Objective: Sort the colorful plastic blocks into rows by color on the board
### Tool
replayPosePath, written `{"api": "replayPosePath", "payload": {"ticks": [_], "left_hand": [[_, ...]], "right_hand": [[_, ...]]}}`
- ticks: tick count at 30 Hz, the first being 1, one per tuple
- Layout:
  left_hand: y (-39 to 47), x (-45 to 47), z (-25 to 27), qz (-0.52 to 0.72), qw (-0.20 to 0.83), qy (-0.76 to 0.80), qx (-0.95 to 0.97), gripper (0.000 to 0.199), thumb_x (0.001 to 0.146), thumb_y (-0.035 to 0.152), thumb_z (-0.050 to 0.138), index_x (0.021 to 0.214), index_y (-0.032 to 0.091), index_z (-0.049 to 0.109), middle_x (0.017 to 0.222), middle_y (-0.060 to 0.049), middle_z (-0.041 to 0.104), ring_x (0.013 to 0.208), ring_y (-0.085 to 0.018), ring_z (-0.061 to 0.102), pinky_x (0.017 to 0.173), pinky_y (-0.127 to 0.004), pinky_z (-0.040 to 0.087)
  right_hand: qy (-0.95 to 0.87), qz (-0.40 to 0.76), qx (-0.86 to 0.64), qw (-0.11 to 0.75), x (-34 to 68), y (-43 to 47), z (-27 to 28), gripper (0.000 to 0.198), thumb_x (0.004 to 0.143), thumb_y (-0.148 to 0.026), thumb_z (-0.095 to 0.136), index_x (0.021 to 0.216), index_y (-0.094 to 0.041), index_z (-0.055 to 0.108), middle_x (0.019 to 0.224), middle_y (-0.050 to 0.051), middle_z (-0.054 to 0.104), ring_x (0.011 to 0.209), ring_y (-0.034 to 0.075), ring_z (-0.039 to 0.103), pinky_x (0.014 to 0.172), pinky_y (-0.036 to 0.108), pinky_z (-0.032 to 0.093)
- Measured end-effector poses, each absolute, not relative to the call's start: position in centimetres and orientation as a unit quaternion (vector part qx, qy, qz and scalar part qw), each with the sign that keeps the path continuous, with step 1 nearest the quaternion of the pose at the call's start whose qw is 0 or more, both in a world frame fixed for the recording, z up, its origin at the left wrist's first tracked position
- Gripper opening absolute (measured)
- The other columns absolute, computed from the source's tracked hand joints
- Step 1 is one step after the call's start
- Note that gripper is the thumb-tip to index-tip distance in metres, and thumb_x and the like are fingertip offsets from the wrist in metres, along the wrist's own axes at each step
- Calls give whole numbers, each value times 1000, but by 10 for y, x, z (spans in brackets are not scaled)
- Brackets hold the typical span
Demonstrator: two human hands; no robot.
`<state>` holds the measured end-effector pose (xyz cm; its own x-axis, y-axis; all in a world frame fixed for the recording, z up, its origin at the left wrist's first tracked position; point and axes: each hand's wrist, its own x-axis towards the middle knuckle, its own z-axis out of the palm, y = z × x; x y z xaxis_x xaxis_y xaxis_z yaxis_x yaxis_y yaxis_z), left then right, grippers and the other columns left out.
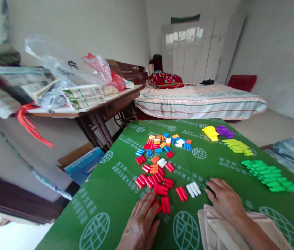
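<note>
My left hand (pixel 142 219) lies low over the green board, fingers stretched forward. Its fingertips touch small red tube-shaped plastic pieces (pixel 157 207), partly hidden under the fingers. A red pair (pixel 165 205) lies just right of them. My right hand (pixel 225 198) rests palm down, fingers extended and holding nothing, its wrist above a folded beige cloth (pixel 214 229). Left of its fingertips are a group of white pieces (pixel 193 189) and a red pair (pixel 181 193). More red pieces (pixel 150 180) lie clustered ahead of my left hand.
Farther up the green board (pixel 121 208) are mixed blue, orange and white pieces (pixel 166 140). Yellow (pixel 210 133), purple (pixel 224 131), lime (pixel 238 146) and green pieces (pixel 269 175) form piles at right. A cluttered side table (pixel 84 110) stands left; a bed (pixel 201 100) is behind.
</note>
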<state>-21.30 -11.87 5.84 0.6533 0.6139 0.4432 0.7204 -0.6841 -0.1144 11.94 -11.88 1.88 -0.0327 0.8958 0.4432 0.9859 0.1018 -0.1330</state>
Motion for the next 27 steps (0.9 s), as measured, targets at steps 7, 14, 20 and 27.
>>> {"api": "replayPosePath", "payload": {"ticks": [7,14,20,27], "left_hand": [[-100,-220,49,-258,123,-382,-879,46,84,44,53,125,23,52,135,-10,56,127,-25,49,100,-36,49],[-16,-235,67,-248,93,-422,-867,51,86,40,54,134,26,45,141,-8,50,129,-23,47,101,-34,48],[99,-223,91,-162,0,-474,-865,51,87,50,45,127,18,53,138,-14,51,133,-29,41,107,-47,40],[217,-164,86,-109,-61,-501,-857,66,84,64,42,137,24,44,150,-12,35,141,-36,23,109,-61,28]], "right_hand": [[-710,-34,-654,259,115,-76,35,30,89,-37,46,103,-23,68,106,7,67,95,22,63,82,35,52],[-701,-18,-651,292,123,56,32,61,82,-54,53,130,-17,55,133,15,53,123,29,49,102,44,41],[-672,44,-700,240,131,148,27,68,85,-61,43,139,-19,47,142,15,46,132,30,40,104,47,35],[-723,99,-653,203,114,184,35,63,83,-63,49,132,-24,56,141,10,49,132,27,41,109,42,31]]}}
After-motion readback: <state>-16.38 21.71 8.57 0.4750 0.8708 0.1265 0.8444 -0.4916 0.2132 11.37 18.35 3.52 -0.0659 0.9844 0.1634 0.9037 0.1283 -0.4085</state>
